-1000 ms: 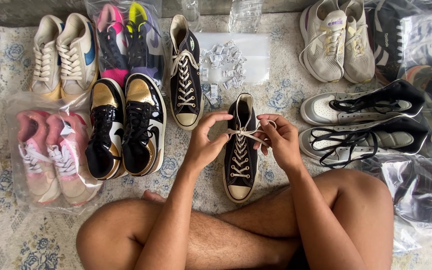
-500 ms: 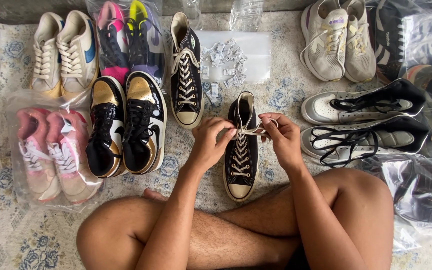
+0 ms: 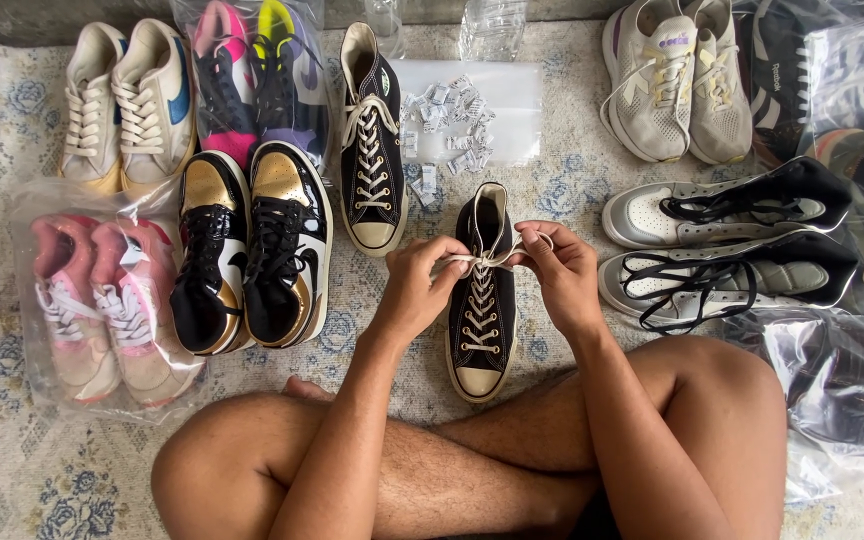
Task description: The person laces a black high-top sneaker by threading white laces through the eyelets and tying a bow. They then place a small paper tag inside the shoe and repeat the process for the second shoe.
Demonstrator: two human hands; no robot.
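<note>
A black canvas high-top sneaker [image 3: 481, 300] with a cream rubber toe cap and cream laces lies on the patterned rug [image 3: 12, 470], toe toward the person's crossed legs, just in front of the shins. The left hand [image 3: 417, 290] and the right hand [image 3: 560, 270] meet over its upper eyelets, each pinching a strand of the flat cream lace [image 3: 487, 258] between thumb and fingertips, the lace drawn taut between them. Open rug shows in narrow strips on both sides of this shoe; its mate, a matching black high-top [image 3: 372, 140], lies apart to the upper left, nearly touching a glossy black and gold pair [image 3: 252, 250]. Left of that, a pink pair [image 3: 102, 310] sits inside a crinkled clear plastic bag, and above it lie a cream leather pair [image 3: 127, 100] and a bagged pink and neon pair [image 3: 257, 80]. To the right, close to the right hand, two grey and black high-tops [image 3: 732, 245] lie on their sides with loose black laces spilling onto the rug. A grey mesh pair [image 3: 677, 85] rests at the upper right, and a clear flat bag of small white packets [image 3: 462, 120] lies just beyond the held shoe's collar. More bagged dark shoes [image 3: 842, 390] crowd the right edge beside the knee
</note>
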